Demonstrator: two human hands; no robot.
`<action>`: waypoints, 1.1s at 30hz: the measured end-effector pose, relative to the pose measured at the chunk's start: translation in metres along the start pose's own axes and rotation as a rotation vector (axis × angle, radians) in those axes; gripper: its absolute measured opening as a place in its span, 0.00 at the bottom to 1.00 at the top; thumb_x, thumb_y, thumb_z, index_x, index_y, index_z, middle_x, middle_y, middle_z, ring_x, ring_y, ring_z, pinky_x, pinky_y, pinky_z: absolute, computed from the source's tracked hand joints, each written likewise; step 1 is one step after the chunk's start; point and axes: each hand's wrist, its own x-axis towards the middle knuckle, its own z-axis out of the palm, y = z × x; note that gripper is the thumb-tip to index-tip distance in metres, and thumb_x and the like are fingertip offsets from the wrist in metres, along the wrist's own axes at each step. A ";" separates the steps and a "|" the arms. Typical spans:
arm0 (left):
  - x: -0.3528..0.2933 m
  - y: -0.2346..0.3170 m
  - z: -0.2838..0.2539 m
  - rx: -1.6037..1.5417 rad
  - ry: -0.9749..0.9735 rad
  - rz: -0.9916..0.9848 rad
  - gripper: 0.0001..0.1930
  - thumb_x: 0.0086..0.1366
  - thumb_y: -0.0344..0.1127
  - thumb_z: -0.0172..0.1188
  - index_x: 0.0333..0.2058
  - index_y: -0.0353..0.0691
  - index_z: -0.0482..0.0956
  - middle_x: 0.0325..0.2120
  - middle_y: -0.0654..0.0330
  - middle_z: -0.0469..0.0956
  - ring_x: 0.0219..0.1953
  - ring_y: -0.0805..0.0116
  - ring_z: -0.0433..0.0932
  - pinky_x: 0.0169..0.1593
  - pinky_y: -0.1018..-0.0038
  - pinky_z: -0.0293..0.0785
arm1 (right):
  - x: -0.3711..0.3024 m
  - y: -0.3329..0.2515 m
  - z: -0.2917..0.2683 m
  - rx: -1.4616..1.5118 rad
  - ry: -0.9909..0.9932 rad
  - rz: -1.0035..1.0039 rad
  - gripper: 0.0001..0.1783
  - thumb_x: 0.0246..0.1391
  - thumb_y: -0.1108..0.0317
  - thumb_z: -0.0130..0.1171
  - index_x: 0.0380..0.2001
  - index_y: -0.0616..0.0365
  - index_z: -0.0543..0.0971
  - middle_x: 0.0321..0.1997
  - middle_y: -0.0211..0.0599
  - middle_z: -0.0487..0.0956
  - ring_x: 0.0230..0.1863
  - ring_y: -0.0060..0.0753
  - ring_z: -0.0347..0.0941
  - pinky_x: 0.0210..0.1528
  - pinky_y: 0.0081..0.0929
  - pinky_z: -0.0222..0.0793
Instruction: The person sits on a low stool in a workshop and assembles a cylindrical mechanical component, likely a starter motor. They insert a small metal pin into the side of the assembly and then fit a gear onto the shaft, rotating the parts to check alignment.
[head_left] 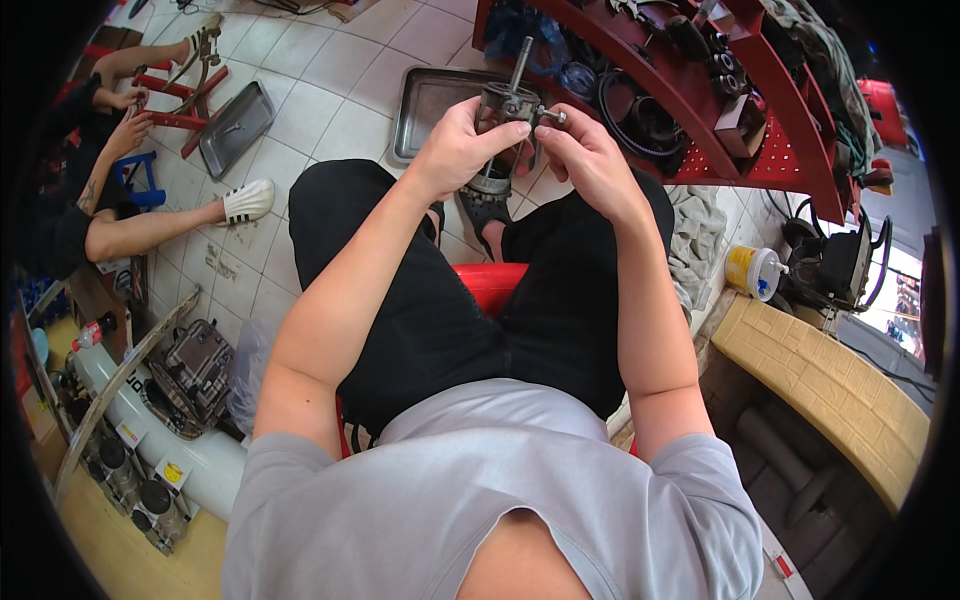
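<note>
Between my knees I hold up a metal assembly (pixel 510 103) with a long rod rising from its top; it looks like a puller, but I cannot tell for sure. My left hand (pixel 462 150) is closed around its left side, thumb across the front. My right hand (pixel 592 165) has its thumb and forefinger pinched at a small bolt (pixel 553 117) on the right side. Thin metal rods run down from the assembly to a round metal part (pixel 489 184) below, above my dark clog. The fingers behind the assembly are partly hidden.
A metal tray (pixel 412 130) lies on the tiled floor beyond my hands. A red rack (pixel 780 140) with parts stands at the right, near a yellow-and-white bucket (pixel 752 272). At the left, another person's hands (pixel 132 115) work beside a second tray (pixel 238 128).
</note>
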 end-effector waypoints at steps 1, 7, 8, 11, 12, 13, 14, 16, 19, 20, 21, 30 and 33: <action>0.000 0.000 0.000 -0.004 -0.007 -0.008 0.12 0.62 0.33 0.59 0.42 0.34 0.72 0.29 0.57 0.78 0.28 0.69 0.78 0.34 0.74 0.77 | 0.001 0.002 -0.001 0.000 0.012 0.033 0.16 0.61 0.57 0.51 0.27 0.59 0.73 0.21 0.25 0.68 0.22 0.15 0.60 0.25 0.18 0.57; -0.002 0.005 0.004 -0.005 -0.018 0.003 0.12 0.61 0.31 0.60 0.40 0.31 0.71 0.28 0.56 0.78 0.27 0.69 0.77 0.32 0.73 0.75 | 0.004 0.002 0.002 -0.154 0.074 0.083 0.16 0.61 0.56 0.48 0.27 0.58 0.69 0.21 0.22 0.65 0.23 0.17 0.60 0.27 0.17 0.56; -0.003 0.005 0.005 -0.014 -0.001 0.004 0.12 0.61 0.31 0.60 0.40 0.31 0.71 0.28 0.56 0.78 0.27 0.69 0.77 0.32 0.73 0.75 | 0.002 0.001 0.001 -0.160 0.039 0.069 0.19 0.60 0.53 0.49 0.28 0.61 0.70 0.22 0.24 0.66 0.26 0.19 0.63 0.31 0.19 0.60; -0.003 0.006 0.007 -0.027 0.028 -0.003 0.12 0.61 0.30 0.59 0.40 0.31 0.71 0.28 0.56 0.78 0.27 0.70 0.77 0.33 0.73 0.74 | 0.001 0.008 -0.003 -0.106 -0.024 0.039 0.22 0.59 0.51 0.49 0.30 0.63 0.72 0.26 0.28 0.69 0.29 0.22 0.65 0.35 0.22 0.63; -0.003 0.006 0.006 -0.021 0.025 -0.015 0.12 0.61 0.30 0.59 0.40 0.31 0.71 0.28 0.56 0.78 0.27 0.70 0.77 0.33 0.73 0.74 | 0.002 0.010 -0.004 -0.076 -0.038 0.031 0.22 0.59 0.52 0.49 0.30 0.64 0.72 0.26 0.28 0.69 0.28 0.22 0.64 0.34 0.22 0.63; -0.003 0.006 0.005 -0.015 0.021 -0.027 0.12 0.61 0.30 0.59 0.40 0.31 0.71 0.28 0.56 0.77 0.27 0.70 0.77 0.33 0.73 0.74 | 0.003 0.011 -0.004 -0.069 -0.006 0.042 0.17 0.59 0.56 0.48 0.28 0.60 0.70 0.26 0.26 0.69 0.26 0.19 0.62 0.31 0.19 0.59; -0.003 0.006 0.005 -0.013 0.009 -0.016 0.12 0.61 0.30 0.59 0.40 0.31 0.71 0.27 0.56 0.77 0.27 0.70 0.77 0.33 0.73 0.74 | 0.005 0.010 -0.002 -0.063 0.027 0.052 0.13 0.59 0.60 0.47 0.27 0.57 0.69 0.25 0.25 0.69 0.24 0.16 0.59 0.28 0.17 0.56; -0.003 0.007 0.006 -0.009 -0.012 0.006 0.12 0.61 0.31 0.59 0.40 0.31 0.71 0.27 0.56 0.77 0.26 0.69 0.77 0.33 0.73 0.75 | 0.005 0.008 -0.002 -0.072 0.047 0.083 0.10 0.58 0.63 0.48 0.27 0.57 0.68 0.26 0.25 0.69 0.26 0.16 0.60 0.29 0.17 0.56; -0.003 0.006 0.007 -0.032 0.000 -0.001 0.12 0.61 0.31 0.59 0.40 0.31 0.71 0.27 0.57 0.77 0.26 0.69 0.77 0.32 0.73 0.75 | 0.004 0.011 -0.006 -0.123 -0.013 0.078 0.15 0.56 0.59 0.50 0.31 0.63 0.72 0.28 0.30 0.71 0.34 0.21 0.68 0.39 0.21 0.63; -0.003 0.006 0.006 -0.032 0.000 -0.002 0.12 0.61 0.31 0.59 0.40 0.31 0.71 0.27 0.57 0.77 0.26 0.69 0.77 0.32 0.73 0.75 | 0.004 0.018 -0.008 -0.143 -0.054 0.035 0.17 0.57 0.57 0.50 0.31 0.63 0.72 0.28 0.30 0.71 0.33 0.21 0.67 0.38 0.21 0.63; -0.003 0.007 0.005 -0.032 0.002 -0.002 0.11 0.61 0.31 0.59 0.40 0.32 0.71 0.27 0.57 0.77 0.26 0.69 0.77 0.32 0.73 0.74 | 0.005 0.018 -0.006 -0.162 -0.098 -0.007 0.18 0.58 0.55 0.49 0.31 0.63 0.72 0.28 0.30 0.71 0.32 0.21 0.66 0.37 0.21 0.63; -0.003 0.006 0.007 0.026 0.003 -0.009 0.11 0.61 0.30 0.59 0.39 0.32 0.71 0.26 0.57 0.77 0.26 0.71 0.76 0.32 0.75 0.73 | 0.004 0.008 -0.003 0.023 0.028 0.032 0.15 0.63 0.59 0.49 0.34 0.62 0.73 0.21 0.22 0.66 0.24 0.13 0.59 0.24 0.18 0.57; -0.003 0.005 0.006 0.064 0.010 0.035 0.11 0.60 0.29 0.59 0.40 0.32 0.71 0.26 0.58 0.77 0.26 0.72 0.76 0.33 0.75 0.73 | 0.003 0.004 -0.005 0.013 0.013 -0.015 0.11 0.62 0.64 0.50 0.37 0.62 0.73 0.23 0.24 0.69 0.26 0.12 0.62 0.25 0.15 0.60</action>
